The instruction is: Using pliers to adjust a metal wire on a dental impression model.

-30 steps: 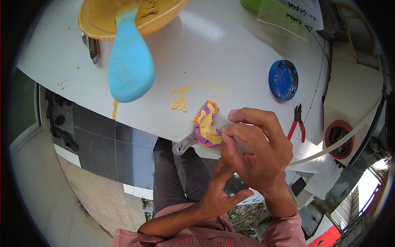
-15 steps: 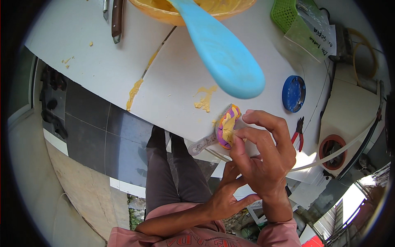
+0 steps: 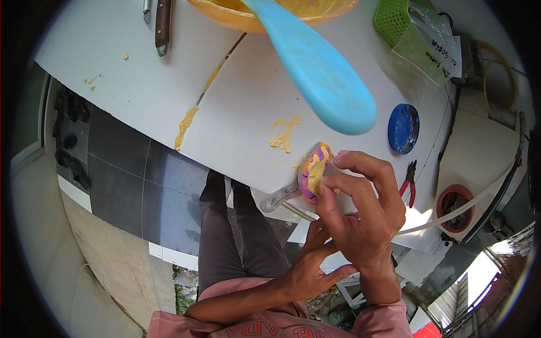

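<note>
A clear dental impression tray lies at the table's near edge, its handle pointing left. Purple and orange material lines it, and soft yellow paste lies on top. My right hand is closed in a pinch, thumb and a fingertip together at the paste's right side, another finger curled above. Whatever sits between those tips is too small to make out. Just below, my left hand has its thumb stretched out to the right. Its other fingers reach up, partly hidden behind my right hand.
A yellow-smeared bowl with a blue spatula stands on the white table. Rightward are a blue lid, red-handled pliers and a green basket. A brown-handled knife lies far left.
The view has shifted slightly, so the bowl, spatula and tray appear a little farther right. My hands keep nearly the same pose at the tray.
</note>
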### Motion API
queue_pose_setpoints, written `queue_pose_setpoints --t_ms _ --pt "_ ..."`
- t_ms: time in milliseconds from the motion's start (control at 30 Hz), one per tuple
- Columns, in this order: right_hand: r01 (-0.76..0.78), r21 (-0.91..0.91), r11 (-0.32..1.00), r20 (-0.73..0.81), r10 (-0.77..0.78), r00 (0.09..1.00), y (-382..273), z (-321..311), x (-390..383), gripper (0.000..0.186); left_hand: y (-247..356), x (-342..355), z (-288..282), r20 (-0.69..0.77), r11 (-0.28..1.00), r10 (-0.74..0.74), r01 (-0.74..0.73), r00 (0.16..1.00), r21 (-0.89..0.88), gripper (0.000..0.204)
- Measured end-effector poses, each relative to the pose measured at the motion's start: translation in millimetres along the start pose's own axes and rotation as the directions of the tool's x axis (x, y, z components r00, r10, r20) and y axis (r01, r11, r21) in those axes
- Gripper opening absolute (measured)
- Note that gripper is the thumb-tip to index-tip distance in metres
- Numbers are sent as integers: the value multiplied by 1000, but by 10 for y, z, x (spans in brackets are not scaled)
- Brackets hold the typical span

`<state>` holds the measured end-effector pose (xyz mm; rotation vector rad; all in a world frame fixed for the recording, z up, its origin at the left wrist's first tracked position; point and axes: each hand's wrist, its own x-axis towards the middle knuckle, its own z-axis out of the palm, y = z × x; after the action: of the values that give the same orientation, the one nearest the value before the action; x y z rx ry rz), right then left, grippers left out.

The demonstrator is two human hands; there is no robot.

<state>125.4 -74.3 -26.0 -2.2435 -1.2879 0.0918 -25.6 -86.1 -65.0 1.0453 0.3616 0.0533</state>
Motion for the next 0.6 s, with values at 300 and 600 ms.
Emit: queue_pose_setpoints --t_ms 300,600 --pt "-8 -12 1000 15 8 1000 -26 -14 1 26 6 1 -2 -11 999 6 -6 1000 -41 48" --pt "-25 -33 999 52 27 998 -23 -12 3 19 -24 -12 -5 2 998 -22 22 1000 -62 48"
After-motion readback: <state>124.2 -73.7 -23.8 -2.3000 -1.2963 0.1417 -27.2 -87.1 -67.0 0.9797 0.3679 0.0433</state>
